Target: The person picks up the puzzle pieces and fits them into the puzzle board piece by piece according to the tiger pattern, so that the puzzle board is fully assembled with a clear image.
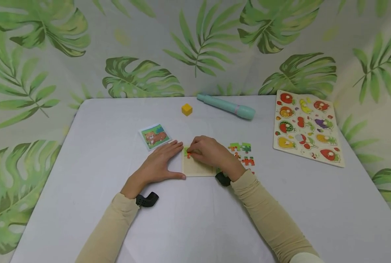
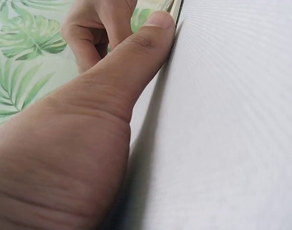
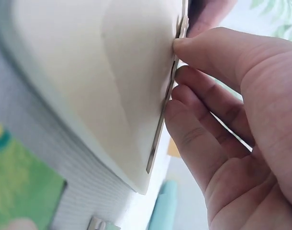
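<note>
A square wooden puzzle tray [image 1: 198,169] lies in front of me, most of its bottom bare wood. My left hand [image 1: 157,164] rests flat at its left side, fingers extended toward the upper left corner and thumb straight along the lower left corner. In the left wrist view the left thumb [image 2: 131,57] touches the tray's edge. My right hand [image 1: 212,151] is over the tray with thumb and fingers curled, pinching a small green and orange jigsaw piece [image 1: 188,155] in the upper left corner. The right wrist view shows the right hand's fingertips at the tray's edge [image 3: 136,184].
Several loose jigsaw pieces [image 1: 246,147] lie right of the tray, partly behind my right wrist. A picture card of an orange animal [image 1: 155,137] lies at upper left. Farther back are a yellow block [image 1: 187,109], a teal stick [image 1: 226,106] and a fruit puzzle board [image 1: 294,137].
</note>
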{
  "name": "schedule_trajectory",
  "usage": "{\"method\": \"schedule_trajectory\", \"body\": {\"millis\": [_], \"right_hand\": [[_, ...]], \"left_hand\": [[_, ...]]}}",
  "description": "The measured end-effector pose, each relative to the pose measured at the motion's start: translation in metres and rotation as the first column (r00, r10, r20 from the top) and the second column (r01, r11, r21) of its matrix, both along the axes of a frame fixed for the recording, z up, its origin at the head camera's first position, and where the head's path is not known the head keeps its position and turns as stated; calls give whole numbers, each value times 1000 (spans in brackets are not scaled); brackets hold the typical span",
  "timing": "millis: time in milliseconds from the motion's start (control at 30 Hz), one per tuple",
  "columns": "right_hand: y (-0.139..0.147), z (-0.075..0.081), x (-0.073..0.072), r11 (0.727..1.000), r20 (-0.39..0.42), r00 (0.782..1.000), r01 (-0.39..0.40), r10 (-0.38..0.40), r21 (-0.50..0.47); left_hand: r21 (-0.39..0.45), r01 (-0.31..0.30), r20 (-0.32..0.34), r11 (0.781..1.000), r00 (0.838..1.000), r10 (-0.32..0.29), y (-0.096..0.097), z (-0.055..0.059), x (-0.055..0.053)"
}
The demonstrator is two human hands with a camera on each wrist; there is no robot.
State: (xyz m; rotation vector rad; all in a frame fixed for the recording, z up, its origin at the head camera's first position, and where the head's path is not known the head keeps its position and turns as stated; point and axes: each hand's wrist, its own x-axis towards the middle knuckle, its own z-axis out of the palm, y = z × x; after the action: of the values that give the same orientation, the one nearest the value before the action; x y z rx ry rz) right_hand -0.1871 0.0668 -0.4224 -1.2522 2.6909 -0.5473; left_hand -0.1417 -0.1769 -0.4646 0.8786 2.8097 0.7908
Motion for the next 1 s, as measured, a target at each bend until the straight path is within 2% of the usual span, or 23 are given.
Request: {"method": "schedule_trajectory", "body": {"millis": [533,767,1000], "right_hand": [[-1,-1,2,1000,-7,1000,-14,14,21],[-2,2,3,999,46,999,4,-5,32],[1,12,7,998,99,994,42,-47,51]], "left_hand": [[-13,-8,4,1000,1000,8,-2,2,3],[-13,-14,14,1000,1000,14,-2,1,2],[-1,-9,13,1000,1000,9,1,0,0]]}}
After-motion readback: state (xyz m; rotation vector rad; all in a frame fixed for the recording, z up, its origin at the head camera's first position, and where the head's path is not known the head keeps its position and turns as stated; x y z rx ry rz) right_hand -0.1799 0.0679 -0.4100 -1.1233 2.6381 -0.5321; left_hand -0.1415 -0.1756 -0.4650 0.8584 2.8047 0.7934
